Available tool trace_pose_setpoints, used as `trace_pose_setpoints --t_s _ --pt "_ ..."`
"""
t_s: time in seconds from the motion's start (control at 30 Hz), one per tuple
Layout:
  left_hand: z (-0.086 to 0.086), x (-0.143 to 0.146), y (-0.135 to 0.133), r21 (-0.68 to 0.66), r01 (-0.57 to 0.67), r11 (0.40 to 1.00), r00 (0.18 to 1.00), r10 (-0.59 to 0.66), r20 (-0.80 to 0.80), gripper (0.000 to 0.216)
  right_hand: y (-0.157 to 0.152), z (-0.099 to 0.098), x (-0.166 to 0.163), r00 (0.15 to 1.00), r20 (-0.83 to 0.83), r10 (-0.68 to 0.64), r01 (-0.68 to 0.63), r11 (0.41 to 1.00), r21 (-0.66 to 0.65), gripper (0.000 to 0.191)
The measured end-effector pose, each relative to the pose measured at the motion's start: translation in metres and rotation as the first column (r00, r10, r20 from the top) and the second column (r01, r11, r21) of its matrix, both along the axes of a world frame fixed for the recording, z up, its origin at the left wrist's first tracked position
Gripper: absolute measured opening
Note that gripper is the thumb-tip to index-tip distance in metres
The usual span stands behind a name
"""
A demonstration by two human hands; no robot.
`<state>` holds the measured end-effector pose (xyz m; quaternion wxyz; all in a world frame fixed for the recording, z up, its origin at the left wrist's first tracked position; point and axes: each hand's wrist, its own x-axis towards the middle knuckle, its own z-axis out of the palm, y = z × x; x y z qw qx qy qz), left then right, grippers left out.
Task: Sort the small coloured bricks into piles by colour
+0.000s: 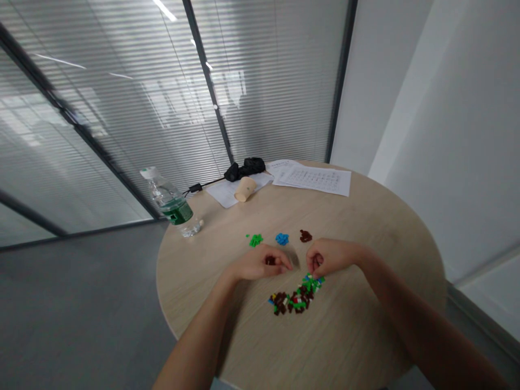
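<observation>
A mixed heap of small brown, green, blue, red and white pieces (296, 297) lies on the round wooden table (365, 227). Behind it sit three small sorted piles: green (255, 239), blue (281, 238) and brown (305, 235). My left hand (260, 262) hovers just behind the heap, fingers curled, with small dark pieces showing inside the palm. My right hand (327, 256) is beside it, fingers pinched together right above the heap's upper end; what it pinches is too small to make out.
A plastic water bottle (171, 203) with a green label stands at the table's left edge. A paper cup (245, 189) lies tipped over on papers (312, 177) at the back, next to a black object (245, 168) with a cable. Glass wall with blinds behind.
</observation>
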<state>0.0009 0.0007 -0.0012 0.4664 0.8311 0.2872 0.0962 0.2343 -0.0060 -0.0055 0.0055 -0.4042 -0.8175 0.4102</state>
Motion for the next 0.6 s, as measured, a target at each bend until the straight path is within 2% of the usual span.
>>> trace_pose_setpoints --t_s 0.23,0.33,0.4,0.5,0.6 --pt "-0.003 0.000 0.002 0.013 -0.005 1.000 1.000 0.005 0.019 0.017 0.001 -0.003 0.000 1.000 0.001 0.000 0.000 1.000 0.007 0.008" --pt "-0.005 0.001 0.004 0.053 -0.036 0.998 0.999 0.034 0.040 0.017 0.002 -0.001 0.003 0.996 -0.087 -0.021 0.024 0.999 0.034 0.008" --pt "-0.006 0.002 0.004 0.081 -0.081 0.993 0.995 0.076 0.062 0.018 0.003 0.001 0.002 0.979 -0.192 -0.064 0.086 0.991 0.107 0.008" --pt "-0.006 0.005 0.005 0.107 -0.152 0.983 0.984 0.141 0.105 0.024 0.001 0.004 -0.007 0.924 -0.365 -0.116 0.231 0.928 0.291 0.007" --pt "-0.005 0.008 0.004 0.143 -0.212 0.967 0.969 0.189 0.158 0.032 -0.003 0.004 -0.020 0.875 -0.475 -0.100 0.344 0.818 0.461 0.007"
